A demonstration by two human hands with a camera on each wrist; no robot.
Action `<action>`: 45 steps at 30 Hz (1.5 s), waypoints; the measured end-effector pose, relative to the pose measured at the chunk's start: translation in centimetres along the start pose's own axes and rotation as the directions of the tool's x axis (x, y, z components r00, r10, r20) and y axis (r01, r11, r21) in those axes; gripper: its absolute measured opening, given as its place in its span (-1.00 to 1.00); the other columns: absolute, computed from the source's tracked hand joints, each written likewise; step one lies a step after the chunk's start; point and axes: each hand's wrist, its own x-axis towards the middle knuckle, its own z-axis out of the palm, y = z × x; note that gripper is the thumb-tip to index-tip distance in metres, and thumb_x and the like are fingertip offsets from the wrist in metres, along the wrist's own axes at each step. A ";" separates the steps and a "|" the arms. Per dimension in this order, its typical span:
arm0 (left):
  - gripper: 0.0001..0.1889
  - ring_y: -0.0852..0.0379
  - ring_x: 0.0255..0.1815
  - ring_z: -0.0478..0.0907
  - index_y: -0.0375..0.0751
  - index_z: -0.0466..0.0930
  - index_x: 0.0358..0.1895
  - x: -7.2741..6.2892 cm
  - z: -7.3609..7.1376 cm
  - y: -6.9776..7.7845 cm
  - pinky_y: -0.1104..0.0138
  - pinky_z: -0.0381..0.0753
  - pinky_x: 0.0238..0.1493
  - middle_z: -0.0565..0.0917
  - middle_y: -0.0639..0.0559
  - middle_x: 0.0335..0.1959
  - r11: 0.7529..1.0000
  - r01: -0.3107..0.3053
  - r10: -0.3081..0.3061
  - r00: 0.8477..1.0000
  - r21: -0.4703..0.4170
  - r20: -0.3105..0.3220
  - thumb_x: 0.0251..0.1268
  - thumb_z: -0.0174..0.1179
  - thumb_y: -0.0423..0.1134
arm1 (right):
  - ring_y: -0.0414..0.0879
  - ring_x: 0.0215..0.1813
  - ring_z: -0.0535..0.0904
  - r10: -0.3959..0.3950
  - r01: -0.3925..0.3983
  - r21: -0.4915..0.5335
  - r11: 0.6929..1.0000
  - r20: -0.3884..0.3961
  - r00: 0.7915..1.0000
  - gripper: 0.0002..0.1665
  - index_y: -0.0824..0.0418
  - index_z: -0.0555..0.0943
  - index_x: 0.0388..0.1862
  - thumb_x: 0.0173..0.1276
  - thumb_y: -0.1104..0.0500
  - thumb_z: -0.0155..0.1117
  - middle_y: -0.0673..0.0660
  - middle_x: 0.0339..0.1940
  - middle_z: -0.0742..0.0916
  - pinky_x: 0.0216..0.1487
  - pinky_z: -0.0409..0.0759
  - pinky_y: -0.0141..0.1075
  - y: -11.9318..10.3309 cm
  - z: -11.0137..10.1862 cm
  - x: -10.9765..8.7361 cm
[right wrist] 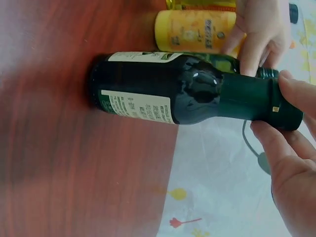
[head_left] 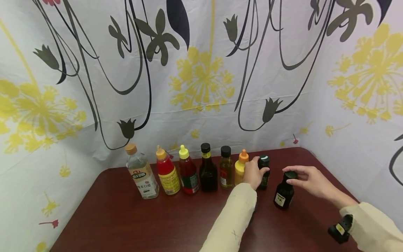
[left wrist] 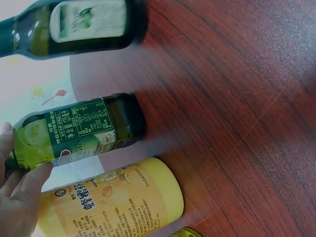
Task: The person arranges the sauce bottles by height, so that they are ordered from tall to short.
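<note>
My left hand grips the neck of a small square green olive oil bottle, which stands at the right end of a row. In the head view this hand partly covers a yellow squeeze bottle with an orange tip. My right hand pinches the dark green cap of a dark, round-shouldered bottle with cream labels, thumb on one side and fingers on the other. That bottle stands upright, nearer to me and to the right of the olive oil.
Leftward along the row stand a bottle of yellowish oil, a dark sauce bottle, two red squeeze bottles, one with a yellow cap, and a clear vinegar bottle. Patterned cloth hangs behind the dark red table.
</note>
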 end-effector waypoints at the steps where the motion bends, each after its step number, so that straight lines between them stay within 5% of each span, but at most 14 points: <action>1: -0.51 0.19 -0.15 0.54 -0.11 0.45 0.08 0.0 0.1 0.0 0.39 0.52 -0.21 0.60 0.02 -0.10 1.000 -0.020 0.020 1.000 0.008 -0.013 0.02 0.24 -0.07 | -0.42 -0.18 0.53 -0.004 0.004 -0.011 1.000 -0.006 1.000 -0.61 0.40 0.50 -0.05 0.12 0.30 0.26 0.39 -0.08 0.54 -0.39 0.56 -0.38 0.0 -0.2 0.2; 6: -0.51 0.19 -0.13 0.53 -0.12 0.46 0.07 0.0 0.3 0.0 0.40 0.52 -0.21 0.59 0.03 -0.09 1.000 -0.018 0.019 1.000 0.007 -0.020 0.02 0.25 -0.07 | -0.44 -0.16 0.50 0.014 -0.018 -0.080 0.997 -0.043 0.999 -0.61 0.39 0.50 -0.03 0.14 0.29 0.25 0.38 -0.05 0.53 -0.35 0.55 -0.41 0.2 -1.0 1.5; 13: -0.50 0.19 -0.08 0.51 -0.14 0.47 0.07 0.0 0.4 0.1 0.39 0.50 -0.15 0.58 0.03 -0.08 1.000 -0.019 0.020 0.999 0.021 -0.042 0.00 0.26 -0.07 | 0.28 0.02 0.44 0.122 -0.128 -0.131 0.983 -0.055 0.991 -0.57 0.35 0.46 0.05 0.22 0.20 0.20 0.40 0.04 0.47 -0.14 0.50 -0.05 0.6 -1.3 3.1; 30: -0.57 0.23 -0.16 0.52 -0.18 0.50 -0.04 -0.2 0.5 0.2 0.44 0.49 -0.18 0.59 0.05 -0.19 0.998 -0.058 0.061 0.994 0.037 -0.091 -0.01 0.29 -0.13 | 0.29 0.03 0.43 0.137 -0.144 -0.087 0.986 -0.079 0.987 -0.59 0.36 0.46 0.05 0.20 0.30 0.18 0.42 0.02 0.49 -0.09 0.45 0.04 2.9 0.3 4.7; 45: -0.55 0.18 -0.10 0.49 -0.20 0.42 0.03 -0.7 0.2 0.4 0.38 0.48 -0.13 0.56 0.03 -0.12 0.997 -0.064 0.065 0.997 0.048 -0.029 0.08 0.21 -0.09 | 0.33 0.05 0.40 0.175 -0.185 -0.110 0.977 -0.095 0.980 -0.59 0.34 0.45 0.05 0.20 0.26 0.20 0.43 0.05 0.46 -0.06 0.42 0.06 2.8 0.5 4.7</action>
